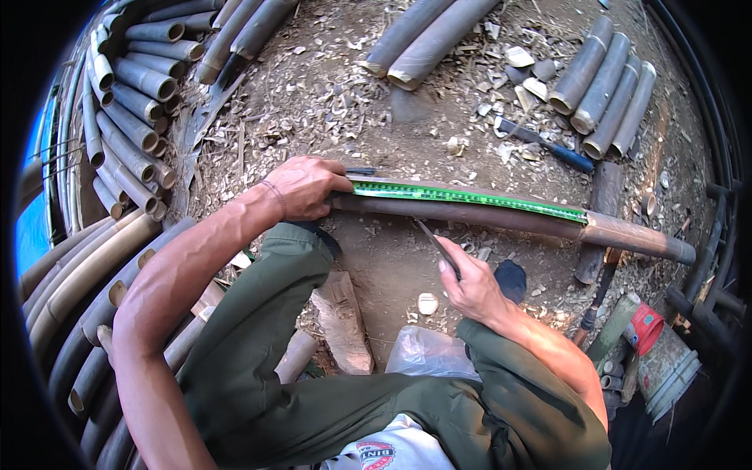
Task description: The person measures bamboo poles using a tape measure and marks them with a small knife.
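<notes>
- Ground (266, 125): bare earth, thickly strewn with pale chips, mostly on the far side.
- Pole (501, 220): dark, round, lying left to right in front of the person's knees; its right part crosses over a log (605, 184).
- Strip (470, 197): bright green, with dark markings, laid lengthwise along the pole's upper side; its right end stops short of the pole's right end.
- Left hand (307, 188): fingers curled down over the pole's left end, gripping it at the strip's left end.
- Right hand (470, 282): closed around a slim dark tool (435, 243), tip toward the far left at the pole's near side. Contact between tip and pole: cannot tell.
- Left side: bamboo stack (137, 125), many cut lengths, open ends showing.
- Far middle: two thick tubes (442, 35), side by side.
- Far right: four shorter tubes; near them, a blade with a blue handle (568, 157).
- Near middle, between the legs: wood block (342, 325) and clear plastic bag (431, 354).
- Near right: grimy bucket (666, 372), tilted, beside something red (645, 327).
</notes>
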The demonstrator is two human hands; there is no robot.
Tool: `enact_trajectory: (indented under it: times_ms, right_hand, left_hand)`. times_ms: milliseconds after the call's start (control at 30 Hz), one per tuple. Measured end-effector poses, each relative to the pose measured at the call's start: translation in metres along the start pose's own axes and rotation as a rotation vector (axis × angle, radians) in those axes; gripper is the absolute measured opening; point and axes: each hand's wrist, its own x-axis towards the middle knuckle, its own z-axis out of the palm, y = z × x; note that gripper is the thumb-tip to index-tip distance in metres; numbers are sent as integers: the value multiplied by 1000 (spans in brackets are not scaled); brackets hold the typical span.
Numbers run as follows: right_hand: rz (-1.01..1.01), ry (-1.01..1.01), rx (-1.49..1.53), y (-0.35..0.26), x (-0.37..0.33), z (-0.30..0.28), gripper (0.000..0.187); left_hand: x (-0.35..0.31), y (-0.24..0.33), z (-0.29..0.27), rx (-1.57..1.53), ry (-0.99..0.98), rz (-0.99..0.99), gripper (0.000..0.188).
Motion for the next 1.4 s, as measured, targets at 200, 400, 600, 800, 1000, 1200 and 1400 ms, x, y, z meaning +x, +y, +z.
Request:
enact_trajectory:
  times_ms: [200, 400, 600, 800, 1000, 1200, 1400]
  right_hand:
    - [-11, 43, -69, -4, 28, 48, 39]
    - [84, 80, -92, -11, 36, 58, 38]
    - [115, 91, -124, -17, 36, 54, 38]
    - [90, 93, -110, -17, 38, 54, 37]
    - [127, 73, -113, -18, 38, 55, 38]
    - [105, 93, -106, -17, 38, 55, 38]
    - [166, 45, -142, -20, 39, 53, 36]
  left_hand:
    - [-5, -3, 5, 2, 38, -11, 42]
    - [-5, -5, 11, 19, 114, 43, 30]
    - [-4, -5, 9, 15, 77, 25, 40]
    - [-4, -7, 10, 17, 104, 41, 39]
    - [-4, -6, 10, 29, 91, 42, 38]
    - [-4, -7, 9, 23, 89, 46, 39]
    - [-4, -5, 9, 13, 118, 48, 36]
